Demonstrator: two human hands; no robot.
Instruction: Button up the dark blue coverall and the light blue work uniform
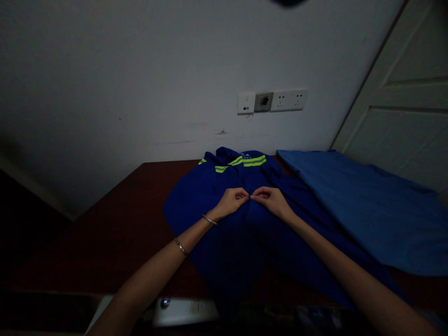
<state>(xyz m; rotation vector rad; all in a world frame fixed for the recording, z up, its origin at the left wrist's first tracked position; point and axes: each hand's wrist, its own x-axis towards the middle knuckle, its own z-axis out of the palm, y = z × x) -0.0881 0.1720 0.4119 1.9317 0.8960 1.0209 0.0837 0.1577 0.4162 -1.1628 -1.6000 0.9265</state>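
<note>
A dark blue work jacket (210, 186) with yellow-green and grey reflective strips lies spread on the tabletop, its lower part hanging over the front edge. My left hand (233, 201) pinches the cloth at the jacket's middle line, thumb against fingertips. Facing it, my right hand (271, 200) pinches the same spot from the other side, and the fingertips of both hands almost meet. Whatever small fastening may lie between them is too dark and small to make out. Two bracelets circle my left wrist and forearm.
The dark red wooden table (115, 224) stands against a grey wall. To the right lies a lighter blue cloth (367, 205). Wall sockets and a switch (263, 101) sit above the table, and a white door (409, 107) is at the right. Below the front edge is a white object (185, 311).
</note>
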